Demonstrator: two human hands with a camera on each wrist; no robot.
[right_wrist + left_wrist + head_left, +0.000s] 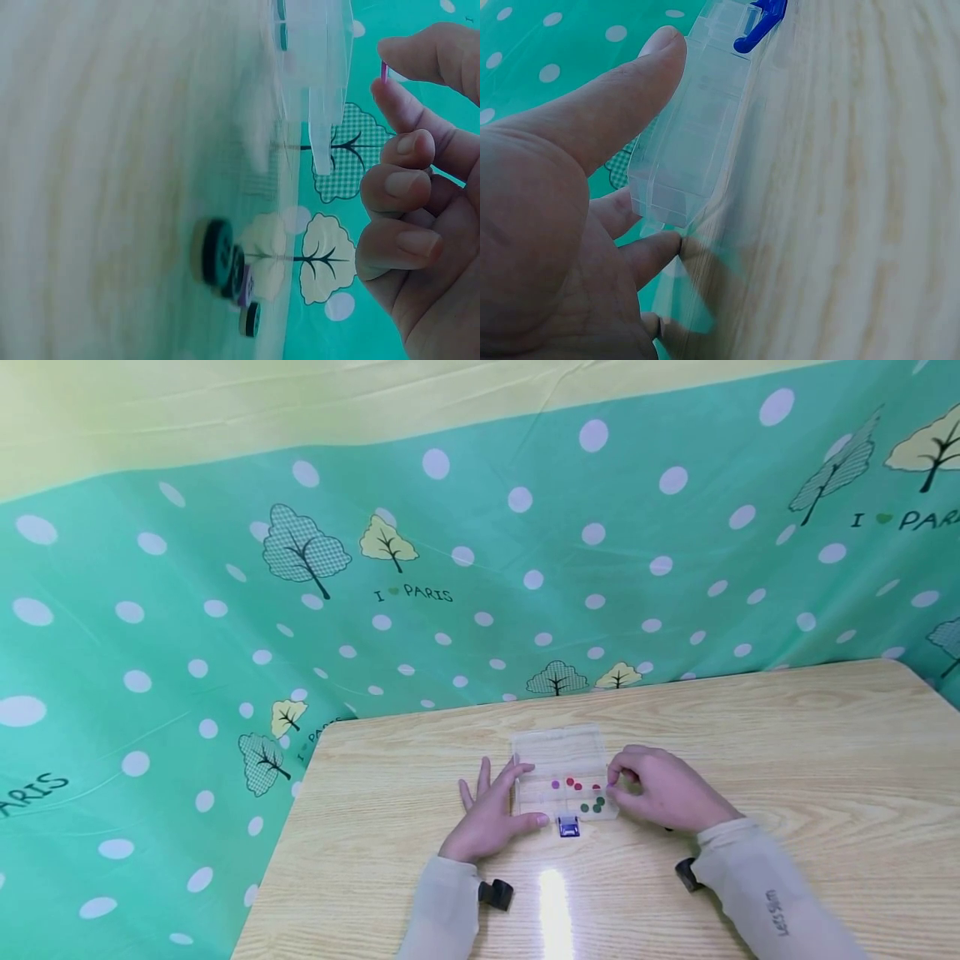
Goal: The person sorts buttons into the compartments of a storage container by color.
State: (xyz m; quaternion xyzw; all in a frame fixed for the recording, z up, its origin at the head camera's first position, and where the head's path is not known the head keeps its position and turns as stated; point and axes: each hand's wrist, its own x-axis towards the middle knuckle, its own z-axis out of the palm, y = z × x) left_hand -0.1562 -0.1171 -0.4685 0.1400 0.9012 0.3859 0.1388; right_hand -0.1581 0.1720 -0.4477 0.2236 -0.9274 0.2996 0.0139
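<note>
A clear plastic compartment box (525, 806) lies on the table with its lid (558, 745) raised at the back and a blue latch (569, 827) at the front. Inside are a purple button (555, 784), several red buttons (570, 782) and several green buttons (585, 808). My left hand (491, 818) rests against the box's left end, thumb along the front, the other fingers spread. Over the right end, my right hand (663, 789) pinches a small pink-purple button (385, 72) on edge between thumb and index finger. Its other fingers are curled in.
On the wooden table (360, 843), several loose buttons lie below my right hand, dark green ones (217, 251) and a purple one (247, 285); in the head view that hand mostly hides them. A green patterned cloth (450, 577) hangs behind the table.
</note>
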